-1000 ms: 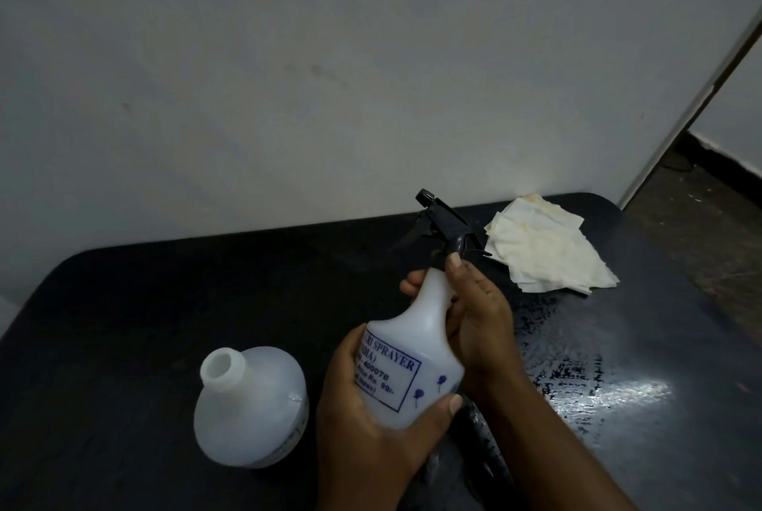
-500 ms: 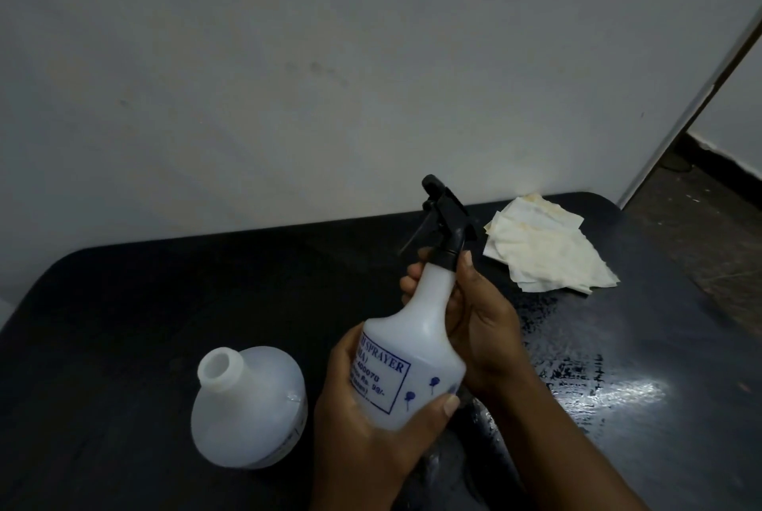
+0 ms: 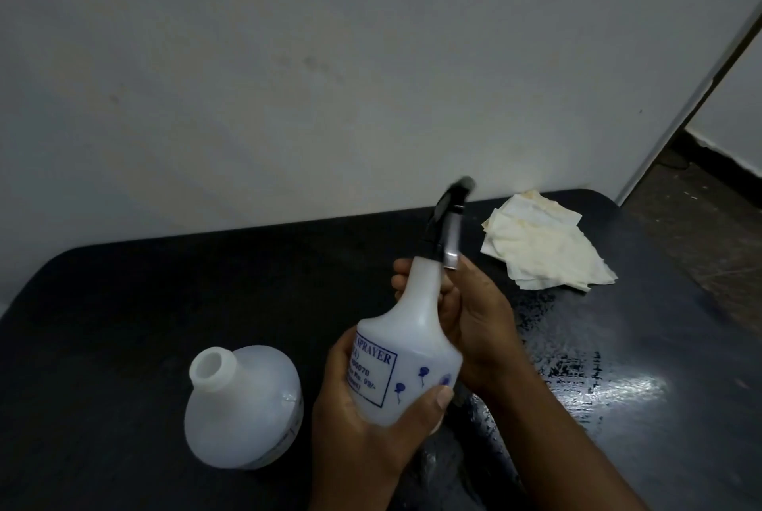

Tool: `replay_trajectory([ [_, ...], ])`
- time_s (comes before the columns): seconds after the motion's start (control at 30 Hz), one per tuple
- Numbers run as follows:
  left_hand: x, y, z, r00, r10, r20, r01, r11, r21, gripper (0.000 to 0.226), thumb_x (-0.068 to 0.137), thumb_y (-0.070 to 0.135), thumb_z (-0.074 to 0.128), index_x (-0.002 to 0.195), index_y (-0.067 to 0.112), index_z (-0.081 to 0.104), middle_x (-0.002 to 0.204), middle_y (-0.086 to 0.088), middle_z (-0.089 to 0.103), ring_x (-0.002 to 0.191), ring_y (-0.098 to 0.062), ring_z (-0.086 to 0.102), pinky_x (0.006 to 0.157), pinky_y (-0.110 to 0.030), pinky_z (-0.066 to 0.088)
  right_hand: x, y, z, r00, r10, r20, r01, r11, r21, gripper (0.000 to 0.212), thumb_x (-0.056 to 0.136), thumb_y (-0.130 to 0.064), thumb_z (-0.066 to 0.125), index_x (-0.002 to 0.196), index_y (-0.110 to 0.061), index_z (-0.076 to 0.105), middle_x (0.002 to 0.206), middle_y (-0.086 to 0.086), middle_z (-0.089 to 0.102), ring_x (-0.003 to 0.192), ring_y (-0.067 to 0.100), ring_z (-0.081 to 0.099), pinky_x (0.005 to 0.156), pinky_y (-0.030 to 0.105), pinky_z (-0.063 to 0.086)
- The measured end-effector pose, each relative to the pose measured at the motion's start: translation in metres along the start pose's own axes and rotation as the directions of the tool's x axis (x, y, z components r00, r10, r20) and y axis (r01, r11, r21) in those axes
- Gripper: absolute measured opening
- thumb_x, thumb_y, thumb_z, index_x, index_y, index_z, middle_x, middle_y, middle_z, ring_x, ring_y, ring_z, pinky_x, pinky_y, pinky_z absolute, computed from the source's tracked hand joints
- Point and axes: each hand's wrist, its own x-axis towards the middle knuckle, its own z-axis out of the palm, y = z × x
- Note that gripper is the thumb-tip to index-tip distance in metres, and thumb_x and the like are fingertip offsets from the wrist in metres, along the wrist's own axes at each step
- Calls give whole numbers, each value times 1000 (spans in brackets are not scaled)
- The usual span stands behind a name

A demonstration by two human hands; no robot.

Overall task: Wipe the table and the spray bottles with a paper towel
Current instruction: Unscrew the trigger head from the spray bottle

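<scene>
I hold a white spray bottle point(image 3: 412, 349) with blue print above the black table point(image 3: 123, 325), tilted, its black trigger head point(image 3: 447, 218) blurred and pointing up and right. My left hand point(image 3: 363, 428) grips the bottle's wide base from below, thumb across the front. My right hand point(image 3: 474, 321) wraps the neck just under the trigger head. A second white bottle point(image 3: 243, 407) without a cap stands on the table to the left. A crumpled, yellow-stained paper towel point(image 3: 544, 251) lies at the table's far right, untouched by either hand.
The table surface right of my hands is wet and shiny point(image 3: 598, 382). A white wall point(image 3: 330, 77) rises right behind the table. At the far right a doorway opens onto a brownish floor point(image 3: 709, 230).
The trigger head has swung from pointing left to pointing up and right, now blurred. The bottle has risen and tilted slightly in my hands. The open bottle and the paper towel have not moved.
</scene>
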Motion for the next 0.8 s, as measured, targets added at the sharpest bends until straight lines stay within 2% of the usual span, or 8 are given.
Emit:
replay_trajectory([
  [0.13,1,0,-2,1000,15,22,-15,1000,-4,104,33,46,84,128,26,48,116,6,65,100,-2,66,79,-17,54,-1,-1,-1,996,84,21,-86,995,57,49,86,-38,53,106,2,71,99,20,74,84,24,74,71,32,60],
  [0.2,1,0,-2,999,18,30,-18,1000,-2,106,33,45,84,130,22,47,117,5,65,101,-4,66,82,-21,55,-1,-3,2,997,71,8,-71,997,28,67,79,-42,67,121,9,58,101,22,73,85,25,74,70,32,60],
  [0.27,1,0,-2,999,23,37,-24,1000,14,108,33,47,84,132,21,47,118,6,65,103,-5,66,86,-26,55,1,-2,3,1000,27,-13,-27,999,-19,87,60,-47,87,122,5,54,100,22,73,84,26,74,67,34,60],
  [0.3,1,-1,-2,999,28,39,-29,999,21,108,33,48,84,132,21,48,118,6,65,103,-5,65,87,-27,55,1,-1,2,1000,8,-9,-8,999,-32,81,56,-46,89,116,0,59,99,22,74,83,26,74,67,34,60],
  [0.4,1,-1,-4,999,25,44,-27,999,29,109,33,48,84,132,21,48,119,6,65,104,-4,65,87,-26,54,0,-2,2,1000,17,16,-17,1000,15,39,76,-38,73,101,-7,71,99,22,74,83,26,74,68,34,60],
  [0.57,2,-4,-5,997,55,55,-57,998,40,105,35,48,84,130,24,48,118,8,64,104,-2,64,85,-18,53,-2,-6,2,991,53,121,-54,999,-1,51,65,-50,81,95,-9,79,98,14,76,86,21,74,76,31,60],
  [0.7,0,-5,-4,993,73,97,-78,995,55,95,36,51,85,122,34,49,116,30,61,105,7,61,81,-9,48,-2,-9,4,993,-52,107,63,994,-93,52,54,-52,89,88,-14,78,77,9,72,70,18,70,63,29,58],
  [0.8,-1,-5,-5,991,67,116,-73,996,47,97,36,55,87,124,34,49,118,31,59,106,4,62,83,-12,50,-4,-13,5,992,-59,107,74,987,-141,44,66,-56,80,84,-16,78,72,6,69,66,16,66,60,28,56],
])
